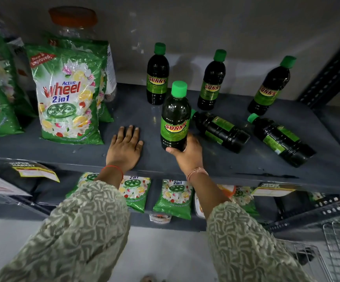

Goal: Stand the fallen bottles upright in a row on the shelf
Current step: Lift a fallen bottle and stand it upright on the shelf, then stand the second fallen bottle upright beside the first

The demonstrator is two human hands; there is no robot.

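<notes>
Right hand (187, 153) grips the upright dark green-capped plastic bottle (175, 117), left hand (125, 145) flat; next, join the back row.

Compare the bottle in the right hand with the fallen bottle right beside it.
The held bottle is upright with its cap on top; the fallen bottle lies on its side, cap pointing toward the held one. The held bottle shows its red SUNNY label; the fallen bottle shows only plain green label patches. The right hand grips the held bottle at its base; nothing grips the fallen bottle. Both are dark with green caps, on the same shelf.
</notes>
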